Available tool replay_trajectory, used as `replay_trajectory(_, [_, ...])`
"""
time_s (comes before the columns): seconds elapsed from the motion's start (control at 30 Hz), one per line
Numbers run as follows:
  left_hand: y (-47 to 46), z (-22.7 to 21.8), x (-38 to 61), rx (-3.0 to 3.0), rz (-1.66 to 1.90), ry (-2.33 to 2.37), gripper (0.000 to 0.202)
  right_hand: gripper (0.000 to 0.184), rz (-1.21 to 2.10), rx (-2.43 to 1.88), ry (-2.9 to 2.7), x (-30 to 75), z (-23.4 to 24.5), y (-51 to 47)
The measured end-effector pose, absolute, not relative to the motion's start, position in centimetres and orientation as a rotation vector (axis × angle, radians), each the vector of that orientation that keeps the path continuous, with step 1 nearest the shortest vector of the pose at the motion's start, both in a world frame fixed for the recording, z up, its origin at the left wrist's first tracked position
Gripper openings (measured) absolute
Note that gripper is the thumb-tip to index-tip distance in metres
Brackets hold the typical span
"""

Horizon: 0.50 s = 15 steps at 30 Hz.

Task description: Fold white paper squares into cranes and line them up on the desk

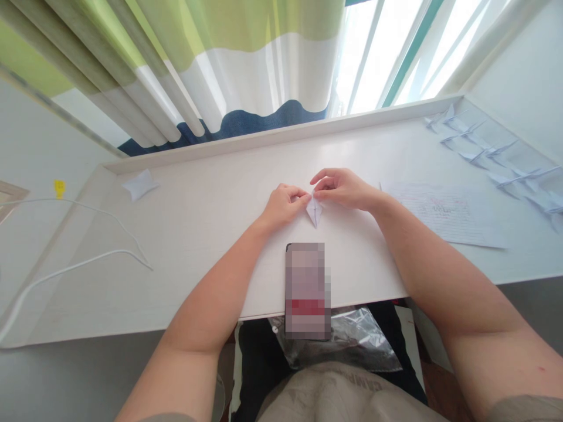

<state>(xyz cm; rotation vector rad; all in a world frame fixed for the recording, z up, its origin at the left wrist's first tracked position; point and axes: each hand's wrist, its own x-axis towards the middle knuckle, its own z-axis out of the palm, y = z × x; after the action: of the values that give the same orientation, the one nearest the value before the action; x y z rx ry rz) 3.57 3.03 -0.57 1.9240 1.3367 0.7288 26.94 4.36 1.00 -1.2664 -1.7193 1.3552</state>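
Note:
A small white folded paper piece (315, 211), pointed at its near end, lies on the white desk (211, 234) between both hands. My left hand (284, 204) has its fingers curled and pinches the paper's left upper edge. My right hand (343, 187) pinches the top of the paper from the right, thumb and forefinger pressed together. Both forearms rest over the desk's front edge.
A phone (307, 290) lies at the desk's front edge just below the paper. Printed sheets (444, 214) lie to the right; several folded paper cranes (492, 152) line the far right. A folded paper piece (139, 184) and white cable (79, 258) sit left. A curtain (211, 64) hangs behind.

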Motion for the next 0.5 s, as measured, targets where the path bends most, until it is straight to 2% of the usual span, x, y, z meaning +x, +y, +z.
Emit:
replay_trajectory(0.17, [2.99, -0.45, 3.46, 1.907, 0.744, 1.268, 0.022, 0.039, 1.367, -1.242, -1.695, 26.98, 0.96, 4.37])
replay_trajectory(0.3, [3.01, -0.47, 3.49, 1.884, 0.776, 1.295, 0.015, 0.033, 1.375, -1.260, -1.728, 26.98, 0.79, 4.46])
replay_trajectory(0.5, [3.03, -0.18, 3.52, 1.710, 0.876, 1.215, 0.022, 0.022, 1.356, -1.254, -1.833, 26.95, 1.28, 4.23])
